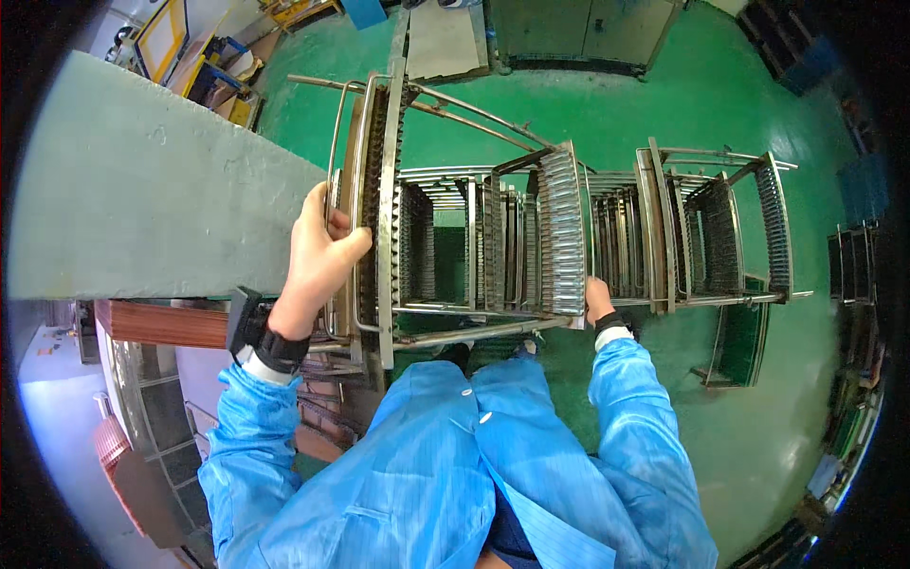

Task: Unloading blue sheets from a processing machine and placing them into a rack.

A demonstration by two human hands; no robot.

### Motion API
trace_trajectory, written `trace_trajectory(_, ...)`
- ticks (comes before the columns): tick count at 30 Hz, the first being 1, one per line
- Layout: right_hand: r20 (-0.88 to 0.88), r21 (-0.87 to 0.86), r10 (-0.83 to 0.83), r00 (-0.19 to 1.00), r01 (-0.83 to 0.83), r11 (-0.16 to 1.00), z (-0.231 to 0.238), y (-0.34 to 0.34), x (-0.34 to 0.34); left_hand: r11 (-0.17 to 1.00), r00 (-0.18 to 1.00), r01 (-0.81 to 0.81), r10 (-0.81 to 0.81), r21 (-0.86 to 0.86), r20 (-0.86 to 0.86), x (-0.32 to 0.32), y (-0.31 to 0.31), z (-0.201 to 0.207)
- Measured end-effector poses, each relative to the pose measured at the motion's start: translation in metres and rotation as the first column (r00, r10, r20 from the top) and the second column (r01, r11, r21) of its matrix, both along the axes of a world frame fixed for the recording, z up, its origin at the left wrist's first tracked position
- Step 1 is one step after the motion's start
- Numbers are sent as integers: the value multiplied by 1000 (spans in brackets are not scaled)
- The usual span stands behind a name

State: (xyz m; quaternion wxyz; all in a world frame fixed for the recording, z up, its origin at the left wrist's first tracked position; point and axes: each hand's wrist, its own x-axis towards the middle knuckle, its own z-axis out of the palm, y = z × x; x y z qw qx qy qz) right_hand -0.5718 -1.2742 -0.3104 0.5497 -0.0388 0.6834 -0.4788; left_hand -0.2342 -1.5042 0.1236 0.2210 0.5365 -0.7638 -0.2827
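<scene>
In front of me stands a metal slotted rack (562, 237), with toothed side panels joined by steel rods. My left hand (327, 248) is closed on the bars at the rack's left side, fingers behind a bent rod and thumb across the front. Down at the near right corner, my right hand (597, 300) is closed on the edge of the same rack; the frame partly hides its fingers. A second metal slotted rack (775, 228) is beside it to the right. More toothed panels and rods show through the held rack, and I cannot tell which rack they belong to.
A grey-white wall or pillar (161, 190) juts in from the left, close to my left hand. Below it is a stack of reddish-brown boards (156, 322). Grey cabinets (578, 33) stand at the back on the green floor (720, 104). Shelving (858, 266) lines the far right.
</scene>
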Motion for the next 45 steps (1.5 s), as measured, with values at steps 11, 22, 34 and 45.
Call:
trace_trajectory(11,47,-62,-183,982,186,981,48,-2,11,993,978,-43,65,113,-199,44,45,13)
trace_trajectory(22,-406,-140,-225,886,183,973,183,-10,32,953,905,-43,164,299,-392,147,-23,-33)
trace_trajectory(34,-717,-79,-262,646,298,951,187,-53,107,922,889,-193,309,336,-339,191,-138,-214)
trace_trajectory(45,-819,64,-66,570,205,977,152,-23,126,919,916,-194,295,342,-272,211,-131,-244)
